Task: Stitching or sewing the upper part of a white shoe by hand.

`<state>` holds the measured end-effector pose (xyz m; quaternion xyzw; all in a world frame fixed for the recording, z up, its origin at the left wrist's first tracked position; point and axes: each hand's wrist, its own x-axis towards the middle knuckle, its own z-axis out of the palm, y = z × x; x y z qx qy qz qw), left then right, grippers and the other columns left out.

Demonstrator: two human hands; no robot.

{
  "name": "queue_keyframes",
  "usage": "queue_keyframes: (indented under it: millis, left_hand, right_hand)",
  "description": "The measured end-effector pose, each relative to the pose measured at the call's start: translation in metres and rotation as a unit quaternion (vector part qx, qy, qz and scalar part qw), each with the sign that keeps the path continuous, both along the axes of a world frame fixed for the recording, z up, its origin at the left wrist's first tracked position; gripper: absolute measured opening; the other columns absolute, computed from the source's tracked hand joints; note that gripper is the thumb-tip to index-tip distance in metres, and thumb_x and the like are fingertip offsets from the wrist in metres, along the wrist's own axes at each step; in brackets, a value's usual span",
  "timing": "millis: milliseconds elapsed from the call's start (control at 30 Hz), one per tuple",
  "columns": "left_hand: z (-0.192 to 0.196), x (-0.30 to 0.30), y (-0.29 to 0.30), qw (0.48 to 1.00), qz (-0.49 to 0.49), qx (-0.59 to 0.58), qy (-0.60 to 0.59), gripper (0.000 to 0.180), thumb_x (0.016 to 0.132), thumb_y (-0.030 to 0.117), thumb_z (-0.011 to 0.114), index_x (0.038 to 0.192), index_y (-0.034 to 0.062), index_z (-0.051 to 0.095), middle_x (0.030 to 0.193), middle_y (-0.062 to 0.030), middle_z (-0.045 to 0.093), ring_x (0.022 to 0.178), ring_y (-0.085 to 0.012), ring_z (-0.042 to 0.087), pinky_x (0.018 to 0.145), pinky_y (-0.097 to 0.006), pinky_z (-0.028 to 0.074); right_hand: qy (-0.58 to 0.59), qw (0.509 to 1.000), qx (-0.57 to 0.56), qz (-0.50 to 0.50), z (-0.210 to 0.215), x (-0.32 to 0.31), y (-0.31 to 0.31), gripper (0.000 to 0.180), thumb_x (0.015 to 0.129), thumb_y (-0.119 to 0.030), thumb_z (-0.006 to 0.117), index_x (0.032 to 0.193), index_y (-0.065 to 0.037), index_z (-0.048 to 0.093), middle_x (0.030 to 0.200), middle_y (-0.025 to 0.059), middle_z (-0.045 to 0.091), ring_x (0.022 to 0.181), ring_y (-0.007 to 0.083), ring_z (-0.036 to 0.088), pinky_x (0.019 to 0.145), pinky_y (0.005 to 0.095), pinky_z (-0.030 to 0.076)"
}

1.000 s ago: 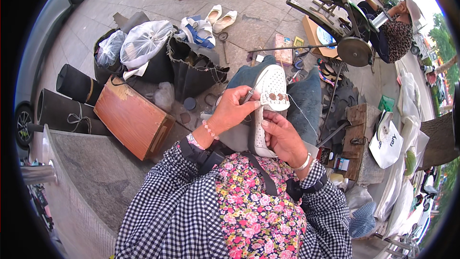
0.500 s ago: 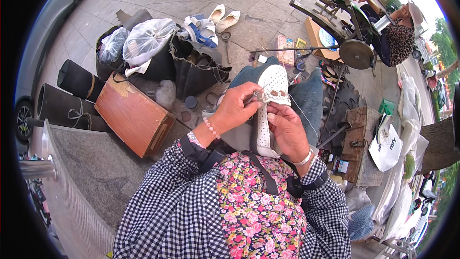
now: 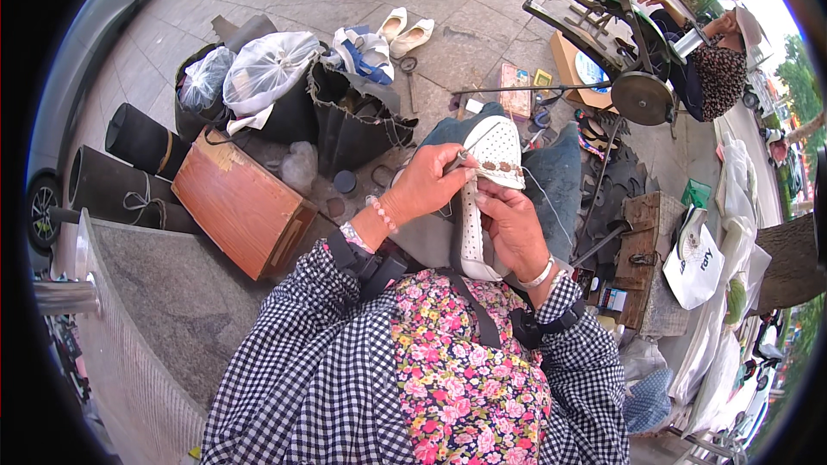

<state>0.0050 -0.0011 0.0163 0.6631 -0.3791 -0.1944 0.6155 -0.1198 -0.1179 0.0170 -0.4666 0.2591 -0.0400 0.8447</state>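
A white perforated shoe [image 3: 497, 139] with a brown ornament lies on my lap, toe pointing away from me. My left hand [image 3: 428, 185] is closed in a pinch at the left edge of the shoe's opening. A small, dark metallic thing shows at its fingertips, too small to name. My right hand [image 3: 515, 228] is closed on the shoe's rim just below the ornament, thumb and fingers pressed together. Pale thread [image 3: 551, 207] loops down to the right of the shoe. Blue-grey cloth [image 3: 556, 176] lies beneath the shoe.
To the left are a reddish-brown wooden box [image 3: 237, 198], black rolls [image 3: 108, 185] and bags with clear plastic [image 3: 270, 73]. Cream shoes [image 3: 412, 37] stand on the paving ahead. At right are a hand-cranked machine [image 3: 642, 95], a wooden chest [image 3: 646, 250] and a seated person [image 3: 722, 69].
My left hand's fingertips have shifted slightly up at the shoe's edge, and the metallic thing shows more clearly. My right hand keeps its grip, nearly in place.
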Motion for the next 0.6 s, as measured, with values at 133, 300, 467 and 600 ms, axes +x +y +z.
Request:
queue_keyframes:
  millis: [133,300,467,600]
  left_hand:
    - [-0.0016,0.0000,-0.0010,1.000,-0.012,0.010,0.022,0.009,0.080,0.007,0.059,0.085,0.0010,0.063,0.062,0.0060,0.050,0.059,-0.0007,0.039,0.050,-0.020,0.034]
    - [-0.0061,0.0007,-0.0018,0.999,-0.019,-0.002,0.051,0.009,0.080,0.007,0.060,0.086,0.0013,0.064,0.064,0.0067,0.051,0.059,-0.0003,0.040,0.051,-0.019,0.034]
    - [-0.0062,0.0034,-0.0025,0.997,-0.032,-0.017,0.068,0.009,0.080,0.007,0.060,0.086,0.0008,0.064,0.064,0.0065,0.052,0.060,-0.0003,0.040,0.052,-0.019,0.034]
    - [-0.0069,0.0056,-0.0011,0.995,-0.046,-0.007,0.084,0.010,0.080,0.006,0.060,0.087,0.0004,0.065,0.066,0.0061,0.053,0.061,-0.0006,0.042,0.053,-0.019,0.035]
  right_hand:
    - [-0.002,1.000,0.005,-0.011,0.0004,-0.0003,0.0038,0.025,0.082,-0.006,0.060,0.107,-0.002,0.060,0.091,-0.0005,0.061,0.075,0.0064,0.055,0.065,0.0213,0.044]
    - [0.010,1.000,-0.002,-0.022,0.0023,-0.0019,0.0094,0.025,0.082,-0.005,0.059,0.107,0.000,0.059,0.088,-0.0003,0.061,0.071,0.0060,0.055,0.063,0.0200,0.043]
    - [0.005,0.999,0.022,-0.030,-0.0032,0.0018,0.0066,0.022,0.084,-0.004,0.057,0.105,0.000,0.059,0.090,0.0019,0.062,0.075,0.0082,0.057,0.068,0.0220,0.045]
    - [0.017,0.999,-0.002,-0.045,0.0001,0.0048,0.0100,0.020,0.083,-0.007,0.058,0.103,-0.002,0.062,0.076,-0.0045,0.060,0.058,0.0022,0.049,0.050,0.0171,0.037]
